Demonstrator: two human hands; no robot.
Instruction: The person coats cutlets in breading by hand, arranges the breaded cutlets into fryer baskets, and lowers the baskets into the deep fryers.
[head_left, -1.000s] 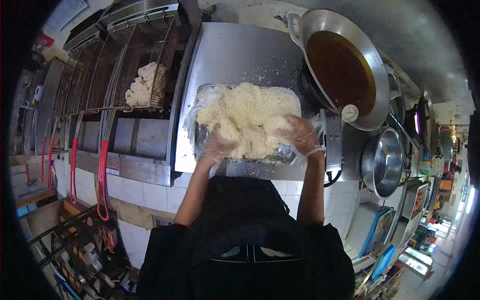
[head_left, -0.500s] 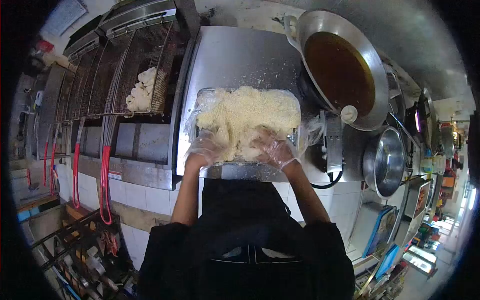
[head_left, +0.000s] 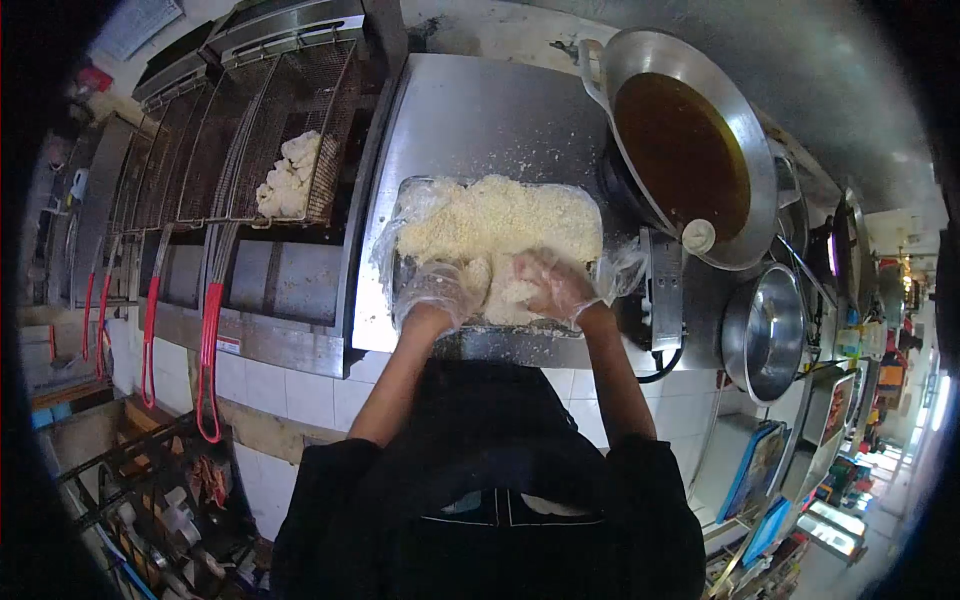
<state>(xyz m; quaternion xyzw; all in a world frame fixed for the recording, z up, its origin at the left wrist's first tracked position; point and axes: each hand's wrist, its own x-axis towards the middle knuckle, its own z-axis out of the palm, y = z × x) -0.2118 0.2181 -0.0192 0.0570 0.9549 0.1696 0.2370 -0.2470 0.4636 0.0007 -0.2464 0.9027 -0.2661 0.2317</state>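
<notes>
Both my hands wear clear plastic gloves and work at the near side of a shallow tray (head_left: 396,275) lined with plastic and heaped with pale yellow breadcrumbs (head_left: 500,215). My left hand (head_left: 438,290) curls around a crumb-coated piece (head_left: 478,278) at its fingertips. Bent fingers of my right hand (head_left: 556,284) close on a whiter coated lump (head_left: 510,298) beside it. What lies inside the coating is hidden, and crumbs cover part of the fingertips.
Left stands a fryer with wire baskets (head_left: 240,135) and red handles (head_left: 210,350); one basket holds pale coated pieces (head_left: 290,178). A large wok (head_left: 757,190) of brown oil is back right, above a metal bowl (head_left: 765,330). Crumbs litter the steel counter (head_left: 470,110).
My left hand has shifted right and turned inward, with a coated piece now showing at its fingertips. The right hand has moved slightly up, its fingers more curled. The view has shifted slightly.
</notes>
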